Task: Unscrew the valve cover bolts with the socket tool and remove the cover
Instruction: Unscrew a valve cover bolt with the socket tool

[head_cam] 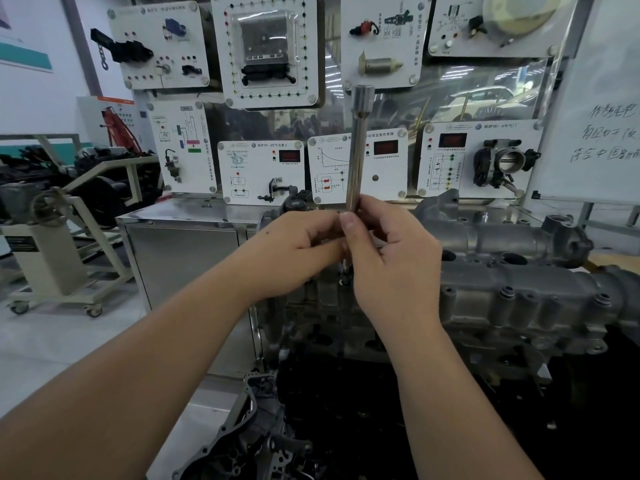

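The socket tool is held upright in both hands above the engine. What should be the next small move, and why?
Probably lower the socket tool towards a bolt on the valve cover. The left hand and right hand both pinch its lower end, its long shaft stands upright in the air, and its tip touches nothing on the cover, so no bolt is engaged.

Even indoor light; bowed, soft edges

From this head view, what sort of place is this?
Likely an automotive training workshop: wall panels display mounted car sensors and a throttle body, and an engine sits on the bench by both hands.
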Available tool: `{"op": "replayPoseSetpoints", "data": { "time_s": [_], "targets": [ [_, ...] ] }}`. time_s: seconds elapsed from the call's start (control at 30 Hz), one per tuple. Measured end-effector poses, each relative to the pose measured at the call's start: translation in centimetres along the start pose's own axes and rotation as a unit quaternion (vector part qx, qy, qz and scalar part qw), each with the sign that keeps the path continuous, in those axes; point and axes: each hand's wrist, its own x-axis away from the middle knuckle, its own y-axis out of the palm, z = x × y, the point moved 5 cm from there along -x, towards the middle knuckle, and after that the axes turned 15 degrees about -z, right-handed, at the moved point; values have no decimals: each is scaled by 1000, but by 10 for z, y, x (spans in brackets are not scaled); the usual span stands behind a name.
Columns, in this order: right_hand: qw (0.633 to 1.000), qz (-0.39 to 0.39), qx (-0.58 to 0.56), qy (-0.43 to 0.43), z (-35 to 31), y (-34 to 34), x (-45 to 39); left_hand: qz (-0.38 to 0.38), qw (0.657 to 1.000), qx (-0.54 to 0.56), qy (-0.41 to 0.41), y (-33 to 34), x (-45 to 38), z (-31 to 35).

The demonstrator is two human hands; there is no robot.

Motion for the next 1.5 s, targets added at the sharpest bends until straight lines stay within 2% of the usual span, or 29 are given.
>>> {"op": "replayPoseSetpoints", "data": {
  "time_s": [0.1,0.27,0.47,0.73,1.0,1.2,1.37,1.5],
  "targets": [
    [999,-4,-48,18,3,-2,1,-1,1000,-2,-7,0,1,3],
    [999,-32,-30,-3,-2,0,0,17,999,1,-39,-2,-2,-9],
    [999,14,44,-22,-4,-3,2,14,999,24,-20,0,-1,-9],
    [1000,-13,-1,-10,-5,-2,2,24,999,19,-41,-2,-1,-9],
    [996,4,84,-30,-9,0,3,26,998,32,-37,-1,-1,-11],
    [999,-13,35,-18,-8,-3,3,17,998,48,-41,-1,-1,-12],
    [998,-39,49,-16,-7,0,-1,38,998,22,-38,-4,-1,-13],
    [998,-8,57,-19,-6,-3,-2,35,998,28,-35,-2,-2,-11]
  ]
}}
